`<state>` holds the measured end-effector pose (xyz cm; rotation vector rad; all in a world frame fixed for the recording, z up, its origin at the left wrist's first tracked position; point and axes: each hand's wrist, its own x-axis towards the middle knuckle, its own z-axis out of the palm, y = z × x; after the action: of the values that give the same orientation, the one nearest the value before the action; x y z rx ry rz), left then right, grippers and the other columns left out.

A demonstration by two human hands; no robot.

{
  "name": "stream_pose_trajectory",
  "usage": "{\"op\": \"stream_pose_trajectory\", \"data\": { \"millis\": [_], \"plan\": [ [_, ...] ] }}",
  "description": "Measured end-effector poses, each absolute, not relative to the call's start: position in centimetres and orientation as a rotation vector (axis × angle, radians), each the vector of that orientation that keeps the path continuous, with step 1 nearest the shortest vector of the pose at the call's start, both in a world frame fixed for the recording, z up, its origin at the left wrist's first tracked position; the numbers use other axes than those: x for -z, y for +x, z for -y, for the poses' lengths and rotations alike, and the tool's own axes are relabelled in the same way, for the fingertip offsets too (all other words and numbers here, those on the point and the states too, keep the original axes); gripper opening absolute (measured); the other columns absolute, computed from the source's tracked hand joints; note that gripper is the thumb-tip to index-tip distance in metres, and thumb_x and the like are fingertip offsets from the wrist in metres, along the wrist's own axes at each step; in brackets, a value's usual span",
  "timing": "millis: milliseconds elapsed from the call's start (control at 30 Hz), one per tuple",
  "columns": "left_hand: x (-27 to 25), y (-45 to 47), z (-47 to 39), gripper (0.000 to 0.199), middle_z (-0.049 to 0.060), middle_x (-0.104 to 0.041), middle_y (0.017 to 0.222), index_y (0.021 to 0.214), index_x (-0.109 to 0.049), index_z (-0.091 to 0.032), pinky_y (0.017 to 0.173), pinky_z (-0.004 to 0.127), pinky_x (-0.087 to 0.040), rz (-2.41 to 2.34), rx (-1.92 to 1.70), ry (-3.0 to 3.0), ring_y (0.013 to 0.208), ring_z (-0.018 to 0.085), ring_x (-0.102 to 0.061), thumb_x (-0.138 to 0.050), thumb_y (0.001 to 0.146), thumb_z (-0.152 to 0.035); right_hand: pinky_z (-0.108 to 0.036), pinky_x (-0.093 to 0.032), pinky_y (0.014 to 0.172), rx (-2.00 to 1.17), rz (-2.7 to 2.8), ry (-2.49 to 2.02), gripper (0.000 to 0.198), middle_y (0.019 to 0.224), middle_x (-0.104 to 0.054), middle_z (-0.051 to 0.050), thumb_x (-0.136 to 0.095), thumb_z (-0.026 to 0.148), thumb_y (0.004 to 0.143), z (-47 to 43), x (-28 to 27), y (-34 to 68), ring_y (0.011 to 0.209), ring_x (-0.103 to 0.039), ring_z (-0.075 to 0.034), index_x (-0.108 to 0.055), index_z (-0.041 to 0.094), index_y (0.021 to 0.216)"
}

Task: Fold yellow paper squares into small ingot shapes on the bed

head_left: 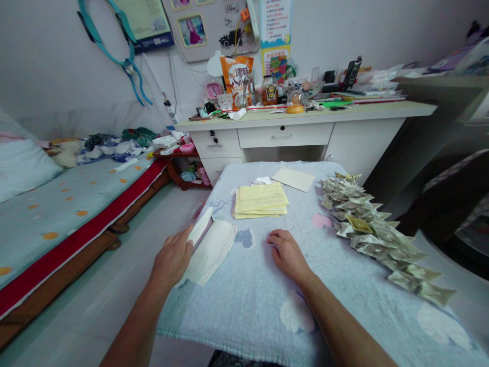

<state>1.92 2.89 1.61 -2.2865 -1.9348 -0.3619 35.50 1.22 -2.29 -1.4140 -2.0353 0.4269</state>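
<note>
On the left side of the cloth-covered table, my left hand [172, 257] is closed on the edge of a flat white piece [200, 227] with a dark rim, tilted up; its exact kind is unclear. Right beside it lies a stack of white paper sheets [214, 251]. My right hand [287, 253] rests on the cloth with its fingers curled in, and nothing shows in it. Beyond the hands sits a pile of yellow paper sheets [261, 200]. A long cluster of folded paper pieces [376, 232] lies along the right side.
A cream card [294, 179] and a crumpled white scrap [262, 181] lie behind the yellow pile. The blue patterned tablecloth [260, 306] covers the table. Past it stands a white desk [359, 140] crowded with items. A bed [76, 204] is on the left.
</note>
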Motion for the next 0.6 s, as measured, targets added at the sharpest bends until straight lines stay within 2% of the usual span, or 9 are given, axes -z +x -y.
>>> {"op": "stream_pose_trajectory", "data": {
  "millis": [267, 433, 600],
  "plan": [
    [-1.2, 2.4, -2.7, 0.045, 0.009, -0.06, 0.122, 0.132, -0.045, -0.018, 0.093, 0.037, -0.046, 1.897, 0.46, -2.261, 0.108, 0.023, -0.055, -0.031, 0.09, -0.022, -0.032, -0.04, 0.094, -0.421, 2.034, -1.415, 0.031, 0.104, -0.06, -0.008, -0.049, 0.003, 0.075, -1.3, 2.4, 35.5, 0.102, -0.051, -0.02, -0.067, 0.017, 0.096],
    [-1.1, 3.0, -2.5, 0.039, 0.011, -0.05, 0.129, 0.123, -0.051, -0.019, 0.093, 0.039, -0.046, 1.802, 0.543, -2.196, 0.11, 0.025, -0.051, -0.036, 0.088, -0.02, -0.032, -0.04, 0.094, -0.424, 2.029, -1.412, 0.032, 0.105, -0.06, -0.008, -0.049, 0.003, 0.074, -1.3, 2.5, 35.5, 0.102, -0.051, -0.019, -0.067, 0.017, 0.097],
    [-0.8, 4.1, -1.5, 0.031, 0.009, -0.052, 0.111, 0.11, -0.059, -0.019, 0.088, 0.035, -0.047, 1.724, 0.594, -2.172, 0.098, 0.022, -0.053, -0.041, 0.085, -0.015, -0.031, -0.04, 0.095, -0.437, 2.025, -1.422, 0.032, 0.106, -0.06, -0.008, -0.049, 0.003, 0.074, -1.2, 2.4, 35.5, 0.103, -0.051, -0.019, -0.067, 0.016, 0.097]
  ]
}}
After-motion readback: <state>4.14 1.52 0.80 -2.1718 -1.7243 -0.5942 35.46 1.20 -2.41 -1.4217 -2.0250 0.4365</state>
